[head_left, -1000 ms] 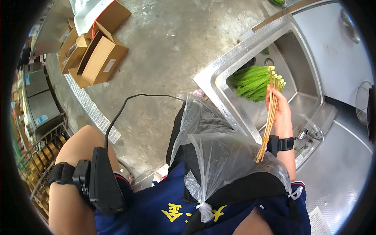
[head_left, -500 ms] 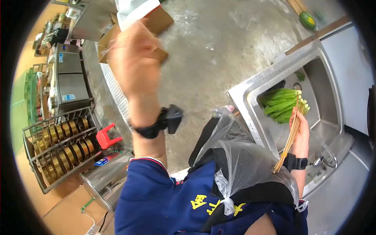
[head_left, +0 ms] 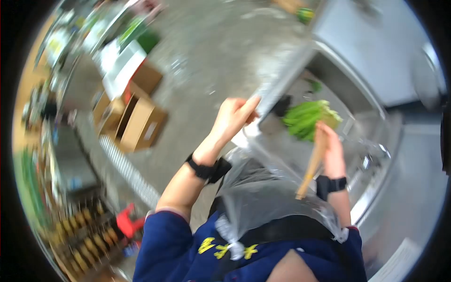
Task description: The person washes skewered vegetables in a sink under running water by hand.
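Note:
My right hand [head_left: 331, 149] is closed around a bundle of thin bamboo skewers [head_left: 310, 175] over the steel sink [head_left: 293, 162]. The bundle slants from the greens toward my apron. Just beyond the fingers, a bunch of green leafy vegetables [head_left: 303, 118] with pale stem ends lies in the basin. My left hand [head_left: 235, 117] hovers beside the sink's near left corner. Its fingers are curled together, and whatever may be between them is hidden. A clear plastic apron [head_left: 268, 197] covers my front.
Open cardboard boxes [head_left: 143, 124] stand on the wet floor to the left. A red stool [head_left: 129, 222] is at lower left, beside a rack of brass-coloured round pieces [head_left: 89, 235]. A steel counter [head_left: 376, 56] adjoins the sink; a faucet [head_left: 367, 161] is at its right.
My left hand has come from above the boxes rightward to the sink's edge. My view has turned, shifting the sink left. My right hand still holds the skewers.

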Available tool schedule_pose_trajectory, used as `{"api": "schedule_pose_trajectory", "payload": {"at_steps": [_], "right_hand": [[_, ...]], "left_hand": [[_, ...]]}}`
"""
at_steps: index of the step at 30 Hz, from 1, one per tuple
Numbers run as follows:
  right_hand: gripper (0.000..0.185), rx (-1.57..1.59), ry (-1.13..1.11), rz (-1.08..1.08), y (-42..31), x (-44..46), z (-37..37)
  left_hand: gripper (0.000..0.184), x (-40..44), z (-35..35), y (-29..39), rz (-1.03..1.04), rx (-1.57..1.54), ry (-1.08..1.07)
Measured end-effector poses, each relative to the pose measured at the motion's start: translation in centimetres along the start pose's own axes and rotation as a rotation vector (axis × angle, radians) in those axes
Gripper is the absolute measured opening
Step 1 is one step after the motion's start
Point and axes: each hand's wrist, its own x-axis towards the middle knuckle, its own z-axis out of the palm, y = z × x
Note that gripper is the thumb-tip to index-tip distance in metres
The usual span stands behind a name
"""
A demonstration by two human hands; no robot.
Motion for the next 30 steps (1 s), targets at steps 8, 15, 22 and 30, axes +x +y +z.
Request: {"api": "schedule_pose_trajectory", "payload": {"at_steps": [8,15,22,30], "right_hand": [[0.018,0.397,0.165,0.049,0.1,1.2,-3.6],[0.019,0.434,0.273,0.026,-1.9,-1.2,-7.7],[0.024,0.489,0.286,-0.085,-1.6,-2.3,-10.2],[0.019,0.521,0.234,-0.114,-1.0,-1.6,-10.3]], "left_hand": [[0.051,0.2,14.6,2.5,-0.327,-0.271,-0.807],[0.027,-1.4,23.1,2.5,-0.335,-0.391,-0.775],[0.024,-2.3,24.1,3.4,-0.389,-0.473,-0.753],[0.021,-2.1,23.2,3.8,-0.336,-0.392,-0.837]]}}
